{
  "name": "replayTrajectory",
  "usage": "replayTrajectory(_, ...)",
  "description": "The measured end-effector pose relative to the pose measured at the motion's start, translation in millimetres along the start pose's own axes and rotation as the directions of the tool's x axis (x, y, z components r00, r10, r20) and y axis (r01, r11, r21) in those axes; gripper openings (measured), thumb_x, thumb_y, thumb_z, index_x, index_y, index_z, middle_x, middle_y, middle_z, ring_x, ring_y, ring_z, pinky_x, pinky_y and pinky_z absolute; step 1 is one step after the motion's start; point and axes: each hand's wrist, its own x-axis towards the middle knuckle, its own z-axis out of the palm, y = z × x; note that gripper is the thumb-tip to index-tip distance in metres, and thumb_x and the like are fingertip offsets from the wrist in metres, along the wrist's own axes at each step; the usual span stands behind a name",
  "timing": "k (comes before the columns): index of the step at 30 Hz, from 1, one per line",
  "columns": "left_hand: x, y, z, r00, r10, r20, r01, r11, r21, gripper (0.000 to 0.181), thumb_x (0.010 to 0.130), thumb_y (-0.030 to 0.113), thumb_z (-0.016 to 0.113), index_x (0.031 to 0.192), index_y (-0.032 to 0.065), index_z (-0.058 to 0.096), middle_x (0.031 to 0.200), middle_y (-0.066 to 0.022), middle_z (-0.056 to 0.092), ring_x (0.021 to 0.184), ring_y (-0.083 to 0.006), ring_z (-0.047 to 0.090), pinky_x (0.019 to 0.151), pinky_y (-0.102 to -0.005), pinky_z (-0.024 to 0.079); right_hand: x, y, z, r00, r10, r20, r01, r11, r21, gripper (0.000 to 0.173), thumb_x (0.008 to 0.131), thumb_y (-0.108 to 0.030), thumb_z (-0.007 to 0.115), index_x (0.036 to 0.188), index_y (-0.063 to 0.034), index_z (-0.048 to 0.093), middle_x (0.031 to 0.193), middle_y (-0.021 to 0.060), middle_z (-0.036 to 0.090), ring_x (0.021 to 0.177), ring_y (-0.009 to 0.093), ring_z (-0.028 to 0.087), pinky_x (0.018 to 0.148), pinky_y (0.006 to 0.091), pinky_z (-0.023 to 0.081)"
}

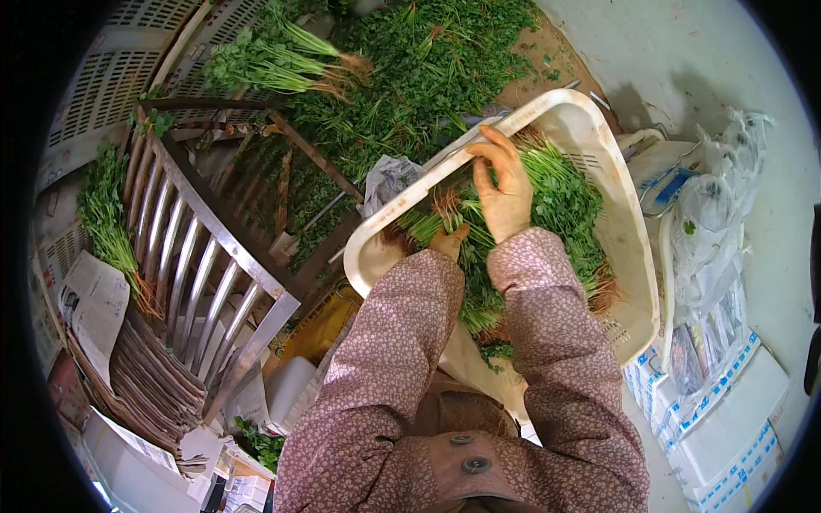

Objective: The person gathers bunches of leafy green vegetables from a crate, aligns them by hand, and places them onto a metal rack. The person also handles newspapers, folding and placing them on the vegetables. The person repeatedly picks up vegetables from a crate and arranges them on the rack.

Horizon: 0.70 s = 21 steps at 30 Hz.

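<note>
Leafy green herbs with pale stems and brown roots (558, 186), probably coriander, lie in bunches inside a cream plastic basket (641, 276) before me. My left hand (449, 242) is down among them, closed around the stems of a rooted bunch (449, 204); my sleeve hides part of it. Just right of it is my right hand (503, 186), its fingers curved and apart from the thumb, with nothing seen between them. Its fingertips overlap the basket's far rim, but whether they press on it is unclear. Both hands look stained orange-brown.
A metal slatted rack (224, 237) stands on the left beside stacked newspapers (151, 375). Loose greens (442, 70) cover the area beyond, with rooted bunches (288, 61) on top. Plastic bags (705, 224) hang at right above white boxes (725, 423).
</note>
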Motion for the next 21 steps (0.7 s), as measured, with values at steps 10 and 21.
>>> replayTrajectory(10, 54.9, -68.8, -29.3, 0.997, 0.068, -0.034, -0.073, 0.986, -0.151, 0.084, 0.082, 0.003, 0.067, 0.146, -0.0031, 0.015, 0.144, -0.0335, 0.026, 0.135, -0.0433, 0.028, 0.111, -0.0540, 0.032, -88.6, 111.4, -27.9, 0.919, 0.331, 0.213, -0.096, 0.713, -0.694, 0.023, 0.081, -0.022, 0.068, 0.100, -0.0115, 0.066, 0.097, 0.0114, 0.066, 0.089, 0.030, 0.062, 0.082, 0.0432, 0.048)
replayTrajectory(21, -15.0, 40.0, 183.5, 0.992, -0.127, -0.024, 0.125, 0.889, 0.440, 0.056, 0.094, 0.025, 0.053, 0.136, -0.0086, 0.037, 0.142, -0.0202, 0.038, 0.129, -0.0287, 0.039, 0.107, -0.0399, 0.033, 4.3, 114.0, -75.9, 0.886, 0.337, 0.320, 0.037, 0.635, -0.772, 0.047, 0.078, -0.029, 0.069, 0.119, -0.0095, 0.057, 0.116, 0.0116, 0.060, 0.104, 0.029, 0.056, 0.087, 0.0417, 0.045)
